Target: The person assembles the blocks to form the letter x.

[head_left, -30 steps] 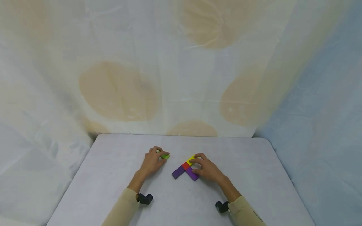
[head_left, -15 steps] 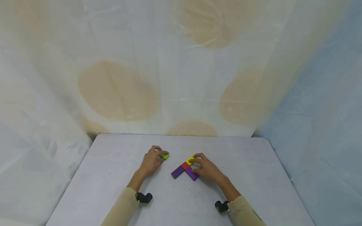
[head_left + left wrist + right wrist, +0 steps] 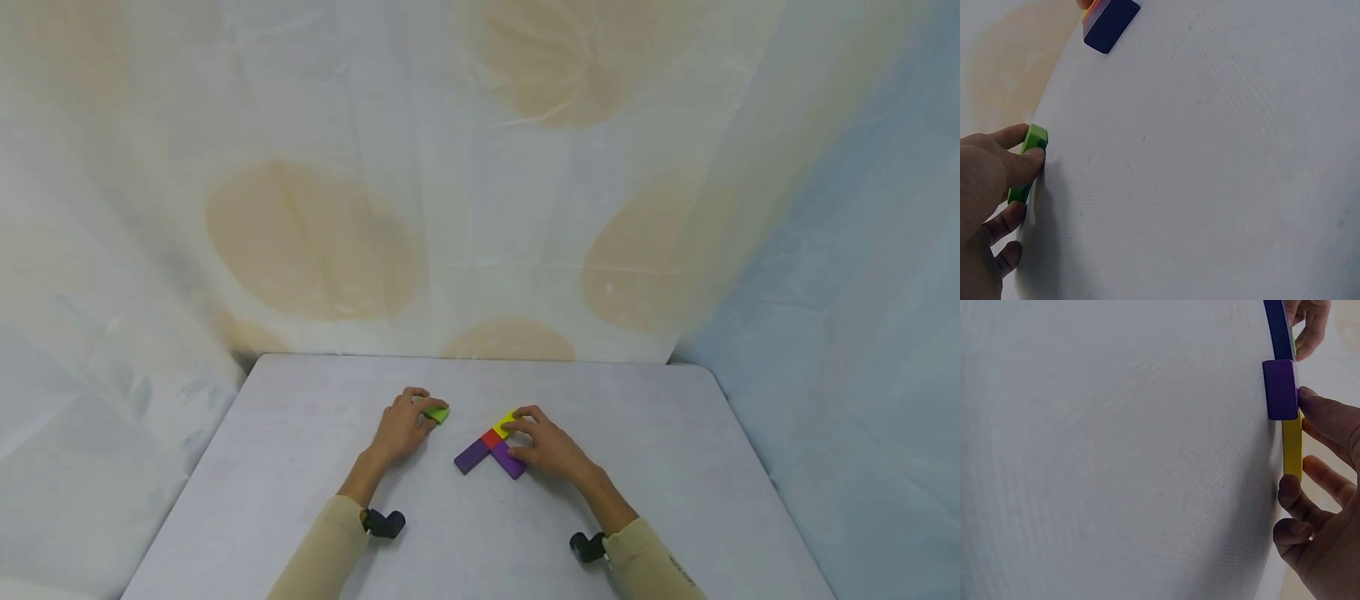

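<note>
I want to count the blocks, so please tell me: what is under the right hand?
The right hand rests on part of the yellow block and one purple block. Anything else beneath the palm is covered and cannot be seen.

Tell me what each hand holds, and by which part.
Left hand pinches the green block by its edges. Right hand rests fingertips on the yellow block and nearer purple block, gripping neither.
</note>
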